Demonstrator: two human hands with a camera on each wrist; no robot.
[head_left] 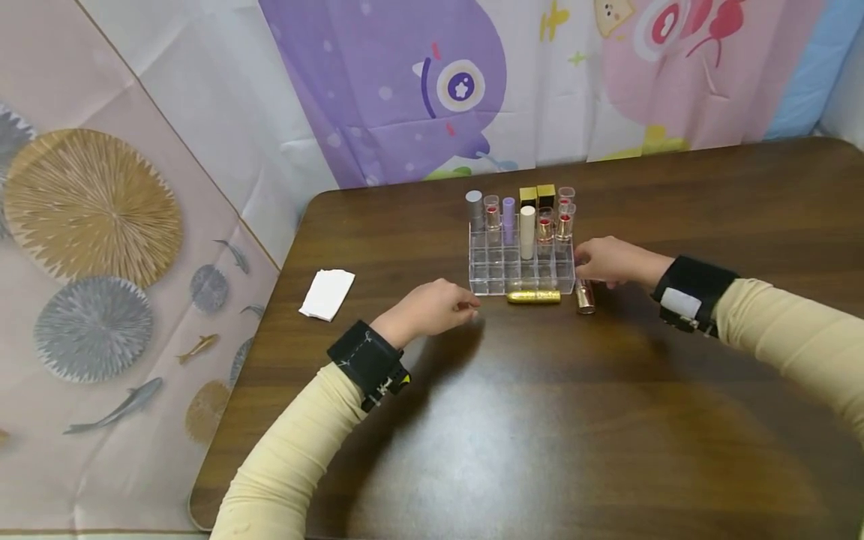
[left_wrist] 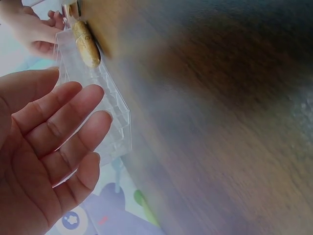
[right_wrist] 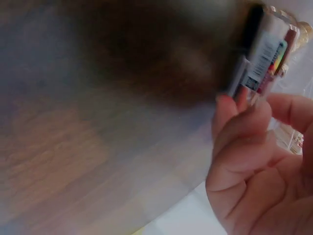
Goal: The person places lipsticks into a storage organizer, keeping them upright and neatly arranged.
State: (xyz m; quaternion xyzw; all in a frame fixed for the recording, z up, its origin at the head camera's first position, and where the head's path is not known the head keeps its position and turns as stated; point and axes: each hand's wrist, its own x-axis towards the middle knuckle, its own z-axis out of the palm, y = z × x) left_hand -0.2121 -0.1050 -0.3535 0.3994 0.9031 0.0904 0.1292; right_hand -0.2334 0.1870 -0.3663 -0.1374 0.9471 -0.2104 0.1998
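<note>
Beside the clear lipstick organizer point(head_left: 489, 264), my right hand point(head_left: 616, 260) pinches the far end of a shiny lipstick tube point(head_left: 585, 298) that lies on the table. In the right wrist view, a barcode label shows on this lipstick tube point(right_wrist: 268, 56), with my fingertips around its clear end. A gold lipstick tube point(head_left: 533, 297) lies along the organizer's front edge. My left hand point(head_left: 435, 307) hovers left of it, holding nothing; its fingers are loosely bent in the left wrist view. Several lipsticks stand in the organizer's back rows, among them a cream tube point(head_left: 527, 232) and a purple tube point(head_left: 508, 219).
The brown wooden table point(head_left: 540, 420) spreads out around both hands. A white folded cloth or tissue point(head_left: 327, 294) lies on its left side. Behind the table hangs a cartoon-printed curtain point(head_left: 398, 90).
</note>
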